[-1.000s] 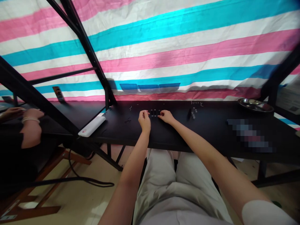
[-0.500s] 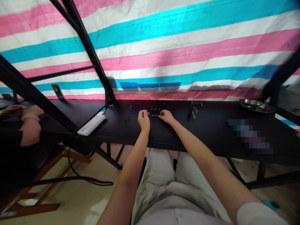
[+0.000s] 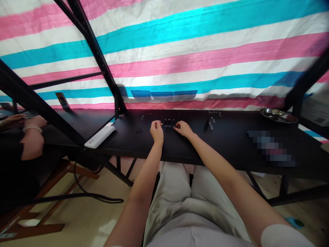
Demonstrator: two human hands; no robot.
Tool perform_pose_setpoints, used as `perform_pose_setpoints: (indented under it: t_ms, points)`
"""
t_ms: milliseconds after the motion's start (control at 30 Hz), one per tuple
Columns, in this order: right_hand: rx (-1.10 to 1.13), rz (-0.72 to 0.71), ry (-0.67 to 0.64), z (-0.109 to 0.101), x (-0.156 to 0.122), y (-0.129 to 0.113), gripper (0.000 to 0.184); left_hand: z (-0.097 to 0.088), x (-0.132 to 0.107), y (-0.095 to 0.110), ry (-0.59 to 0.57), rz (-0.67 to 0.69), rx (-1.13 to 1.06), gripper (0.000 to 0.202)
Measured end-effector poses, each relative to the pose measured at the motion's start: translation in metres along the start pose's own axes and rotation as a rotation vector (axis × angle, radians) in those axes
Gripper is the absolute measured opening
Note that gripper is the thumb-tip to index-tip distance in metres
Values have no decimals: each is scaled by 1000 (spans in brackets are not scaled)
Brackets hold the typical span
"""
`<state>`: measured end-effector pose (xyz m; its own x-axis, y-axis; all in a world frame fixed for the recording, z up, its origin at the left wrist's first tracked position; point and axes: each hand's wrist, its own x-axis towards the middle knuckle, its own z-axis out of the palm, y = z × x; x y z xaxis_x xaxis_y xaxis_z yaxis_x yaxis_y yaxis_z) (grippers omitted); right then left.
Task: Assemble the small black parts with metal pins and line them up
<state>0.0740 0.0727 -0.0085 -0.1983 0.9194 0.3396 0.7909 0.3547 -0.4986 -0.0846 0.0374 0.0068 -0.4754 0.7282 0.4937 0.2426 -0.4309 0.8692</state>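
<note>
Three small dark cylinders with pale ends lie side by side on the black table (image 3: 185, 145), between my hands; one is the middle cylinder (image 3: 169, 122). My right hand (image 3: 184, 129) is closed, its fingertips pinched at the near end of the right-hand cylinder (image 3: 173, 122). Just left of the row, my left hand (image 3: 156, 131) rests with fingers curled together. Anything inside its fingers is too small to make out. The left-hand cylinder (image 3: 166, 122) lies closest to it, apart from the fingers.
Small pale pieces (image 3: 211, 123) cluster on the right beside a dark upright piece (image 3: 207, 124). A metal plate (image 3: 279, 116) stands at the back right. Thin dark strips (image 3: 139, 130) and a white case (image 3: 100, 137) lie left. Another person's hand (image 3: 37, 120) shows beyond the black frame (image 3: 99, 58).
The right-hand cylinder has come into line with the other two, my right fingertips still at its near end. My left hand stays about where it was; the view shifts slightly.
</note>
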Motion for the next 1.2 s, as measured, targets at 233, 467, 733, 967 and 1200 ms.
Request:
perform_pose_setpoints:
  t_ms: [233,467,733,967,1200]
  points:
    - [-106,16,-27,-14,-17,-4,13,-1,-1,0,-10,14,4,18]
    - [-167,-32,-51,-33,-49,0,9,0,-6,1,-44,52,51,16]
    - [-171,48,37,-65,-92,37,7,10,-29,25,-384,541,238,19]
    - [-236,365,122,-100,-108,95,13,68,-70,42,-820,844,479,35]
    - [-243,493,109,-106,-93,116,37,133,-80,37,-865,723,706,59]
